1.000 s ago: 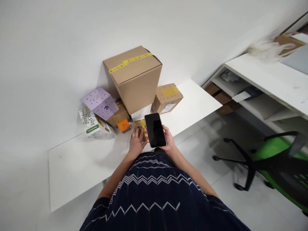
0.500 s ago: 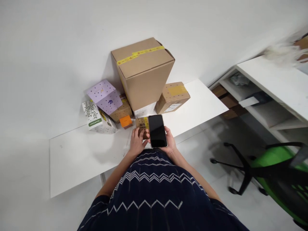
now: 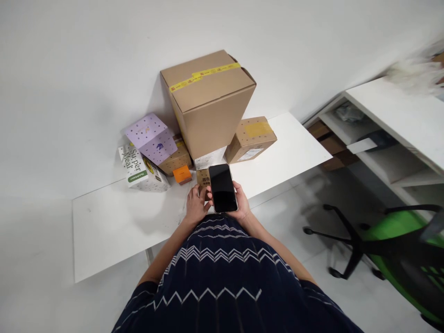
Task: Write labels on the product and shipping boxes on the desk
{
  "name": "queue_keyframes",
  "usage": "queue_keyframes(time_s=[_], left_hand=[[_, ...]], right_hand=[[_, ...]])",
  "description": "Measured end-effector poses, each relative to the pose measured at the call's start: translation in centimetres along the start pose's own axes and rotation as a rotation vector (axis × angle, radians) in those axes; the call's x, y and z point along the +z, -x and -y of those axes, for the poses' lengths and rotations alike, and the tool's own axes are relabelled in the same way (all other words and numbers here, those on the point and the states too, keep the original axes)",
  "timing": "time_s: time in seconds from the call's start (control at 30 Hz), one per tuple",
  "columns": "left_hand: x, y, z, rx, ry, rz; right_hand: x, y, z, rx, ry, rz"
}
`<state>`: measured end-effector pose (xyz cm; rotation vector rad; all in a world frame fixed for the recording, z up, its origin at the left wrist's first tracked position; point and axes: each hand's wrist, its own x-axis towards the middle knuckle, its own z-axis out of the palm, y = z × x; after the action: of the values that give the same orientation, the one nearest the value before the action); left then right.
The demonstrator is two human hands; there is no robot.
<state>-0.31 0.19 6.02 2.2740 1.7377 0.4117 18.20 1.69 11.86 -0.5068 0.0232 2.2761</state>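
A smartphone (image 3: 223,188) with a dark screen and a clear case lies face up in my right hand (image 3: 242,203), whose fingers wrap its right side and underside. My left hand (image 3: 197,203) is at the phone's left edge, over the near part of a small cardboard box (image 3: 203,177) with dark print. Its fingers are loosely bent and apart, and no grip on the box shows. The phone covers much of that box. Just left of it sits a little orange box (image 3: 182,175).
A tall cardboard box (image 3: 211,120) with yellow tape stands against the wall on the white table (image 3: 114,231). Right of it is a taped carton (image 3: 253,138); left are a lilac box (image 3: 152,138) and a white box (image 3: 138,171). A shelf (image 3: 388,115) and green chair (image 3: 391,231) stand at right.
My right hand has shifted the phone slightly left, so it covers more of the small cardboard box. My left hand stays almost in place, and the view has turned a little.
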Motion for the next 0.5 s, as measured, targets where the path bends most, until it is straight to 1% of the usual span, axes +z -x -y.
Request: queue_keyframes(time_s=[0.17,0.27,0.4,0.5], left_hand=[[-0.52,-0.13,-0.46,-0.022,-0.036,0.033],[-0.66,-0.16,-0.61,-0.032,-0.048,0.036],[-0.72,-0.18,-0.50,-0.025,-0.059,0.047],[-0.65,-0.19,-0.23,-0.016,-0.059,0.048]], right_hand=[[-0.20,-0.05,0.06,-0.015,0.028,0.022],[-0.16,-0.09,0.00,-0.013,0.018,0.011],[0.31,0.02,-0.19,-0.015,-0.002,-0.020],[0.77,0.22,-0.33,-0.023,-0.011,-0.015]])
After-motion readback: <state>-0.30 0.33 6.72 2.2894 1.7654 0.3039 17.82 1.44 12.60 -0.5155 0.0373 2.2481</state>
